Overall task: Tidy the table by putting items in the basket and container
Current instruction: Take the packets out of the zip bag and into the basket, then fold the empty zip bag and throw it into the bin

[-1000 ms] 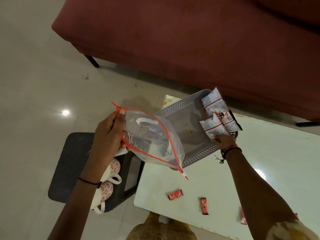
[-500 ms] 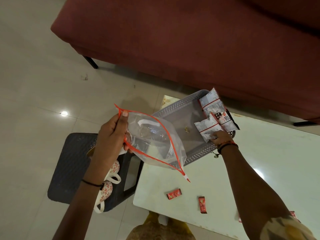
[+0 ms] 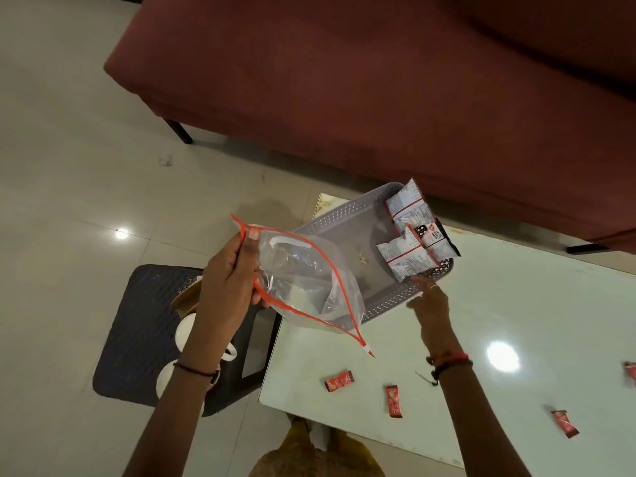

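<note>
My left hand [image 3: 229, 282] holds a clear zip bag with an orange seal [image 3: 303, 287] up above the table's left edge, its mouth gaping. A grey perforated basket [image 3: 344, 225] sits on the white table [image 3: 516, 311] at its far left corner. Several white and red snack packets [image 3: 411, 232] lie against the basket's right side. My right hand [image 3: 430, 302] hovers just in front of the basket with fingers spread, holding nothing. Small red sachets lie on the table: one [image 3: 339, 381], another [image 3: 393, 401], a third [image 3: 564, 423].
A maroon sofa [image 3: 378, 80] runs behind the table. Left of the table a dark stool [image 3: 137, 332] carries white patterned mugs [image 3: 184, 335], partly hidden by my left arm. Pale floor tiles surround it.
My right hand let go of the snack packets, which now rest in the basket, and drew back toward me. The left hand keeps the bag in about the same place.
</note>
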